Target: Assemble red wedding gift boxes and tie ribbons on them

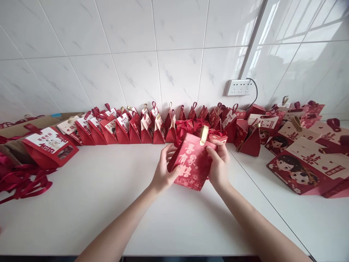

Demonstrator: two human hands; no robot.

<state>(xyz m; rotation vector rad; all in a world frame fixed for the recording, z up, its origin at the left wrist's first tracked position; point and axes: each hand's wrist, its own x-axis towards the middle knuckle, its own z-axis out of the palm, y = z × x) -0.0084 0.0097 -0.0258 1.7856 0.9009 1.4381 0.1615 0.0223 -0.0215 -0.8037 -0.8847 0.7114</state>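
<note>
A red paper gift box point(192, 163) with pale Chinese lettering and a gold ribbon loop point(203, 135) at its top is held up, tilted, above the white table. My left hand point(165, 169) grips its left side, thumb on the front and fingers behind. On the upper right edge, my right hand point(218, 163) pinches the box near the ribbon, its thumb on the front face. The fingers behind the box are partly hidden. Just beyond the box lies a bunch of red ribbons point(188, 127), partly covered by it.
A row of red gift boxes point(122, 127) stands along the tiled wall. Larger boxes with cartoon couples point(308, 167) crowd the right side of the white table point(103, 203). At left are a windowed box point(51, 147) and loose red ribbons point(24, 182). A power strip point(239, 87) hangs on the wall.
</note>
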